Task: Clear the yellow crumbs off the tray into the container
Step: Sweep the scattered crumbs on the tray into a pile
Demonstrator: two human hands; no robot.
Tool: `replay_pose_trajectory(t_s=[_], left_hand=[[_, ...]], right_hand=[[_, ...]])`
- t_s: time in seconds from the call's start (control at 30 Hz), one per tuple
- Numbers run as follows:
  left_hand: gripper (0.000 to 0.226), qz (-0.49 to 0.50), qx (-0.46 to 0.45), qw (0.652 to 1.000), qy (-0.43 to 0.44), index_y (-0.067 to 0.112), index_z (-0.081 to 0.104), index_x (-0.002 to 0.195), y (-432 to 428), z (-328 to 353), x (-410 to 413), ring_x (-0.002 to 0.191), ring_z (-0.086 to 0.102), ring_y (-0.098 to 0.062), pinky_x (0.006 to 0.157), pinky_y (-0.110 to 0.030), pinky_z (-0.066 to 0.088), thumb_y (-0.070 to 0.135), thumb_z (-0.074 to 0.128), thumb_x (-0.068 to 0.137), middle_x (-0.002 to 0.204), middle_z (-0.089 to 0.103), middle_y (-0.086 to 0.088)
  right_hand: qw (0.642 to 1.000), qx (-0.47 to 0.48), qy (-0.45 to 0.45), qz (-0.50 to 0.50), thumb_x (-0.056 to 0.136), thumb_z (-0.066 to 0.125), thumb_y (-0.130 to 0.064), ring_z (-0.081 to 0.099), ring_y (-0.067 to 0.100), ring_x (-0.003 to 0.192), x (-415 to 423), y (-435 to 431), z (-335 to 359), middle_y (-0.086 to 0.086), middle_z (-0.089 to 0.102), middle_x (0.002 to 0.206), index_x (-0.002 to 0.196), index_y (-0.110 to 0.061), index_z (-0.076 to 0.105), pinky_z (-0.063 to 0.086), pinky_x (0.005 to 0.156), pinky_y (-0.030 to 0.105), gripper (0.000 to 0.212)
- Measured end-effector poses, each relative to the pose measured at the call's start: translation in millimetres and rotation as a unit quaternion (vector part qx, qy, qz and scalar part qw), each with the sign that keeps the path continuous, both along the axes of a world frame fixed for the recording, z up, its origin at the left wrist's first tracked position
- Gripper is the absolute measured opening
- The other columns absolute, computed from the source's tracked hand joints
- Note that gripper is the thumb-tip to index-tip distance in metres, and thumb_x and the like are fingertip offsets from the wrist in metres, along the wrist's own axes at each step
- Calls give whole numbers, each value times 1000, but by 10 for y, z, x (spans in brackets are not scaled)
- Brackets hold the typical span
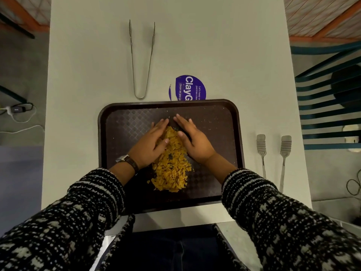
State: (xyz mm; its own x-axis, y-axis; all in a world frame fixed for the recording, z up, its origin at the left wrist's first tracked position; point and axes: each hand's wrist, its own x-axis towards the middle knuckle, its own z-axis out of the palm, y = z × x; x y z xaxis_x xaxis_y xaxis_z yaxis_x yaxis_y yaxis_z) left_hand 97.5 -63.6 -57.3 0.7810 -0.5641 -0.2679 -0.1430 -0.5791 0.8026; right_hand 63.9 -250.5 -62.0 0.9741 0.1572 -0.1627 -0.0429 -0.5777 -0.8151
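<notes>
A dark brown tray (218, 114) lies on the white table in front of me. A pile of yellow crumbs (171, 169) runs down its middle toward the near edge. My left hand (151, 144) lies flat on the tray along the pile's left side, fingers straight. Along the right side my right hand (192, 138) lies the same way, and the fingertips of both nearly meet at the pile's far end. A few tiny crumbs are scattered over the tray's far right part. No container is in view.
Slim metal tongs (140, 61) lie on the table beyond the tray. A purple round sticker (190, 88) shows at the tray's far edge. Flat-headed metal tongs (273, 157) lie right of the tray. Table edges run left and right.
</notes>
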Motion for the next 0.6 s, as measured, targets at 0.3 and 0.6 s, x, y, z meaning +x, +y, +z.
replay_pose_trajectory(t_s=[0.3,0.6], left_hand=[[63,28,66,995,-70,12,9,148,78,-125,205,144,0,-11,116,-29,-5,33,38,97,156,8,-1],[56,-95,49,992,-66,11,11,148,-199,-108,98,144,5,-11,120,-34,-3,20,35,98,156,16,-6]], right_hand=[[980,-156,8,-125,97,39,-39,-1,24,147,-67,-372,-166,13,10,158,149,-10,20,-9,118,41,62],[999,-20,13,28,99,35,-31,27,24,141,-202,100,-56,12,28,153,149,-8,18,8,120,38,58]])
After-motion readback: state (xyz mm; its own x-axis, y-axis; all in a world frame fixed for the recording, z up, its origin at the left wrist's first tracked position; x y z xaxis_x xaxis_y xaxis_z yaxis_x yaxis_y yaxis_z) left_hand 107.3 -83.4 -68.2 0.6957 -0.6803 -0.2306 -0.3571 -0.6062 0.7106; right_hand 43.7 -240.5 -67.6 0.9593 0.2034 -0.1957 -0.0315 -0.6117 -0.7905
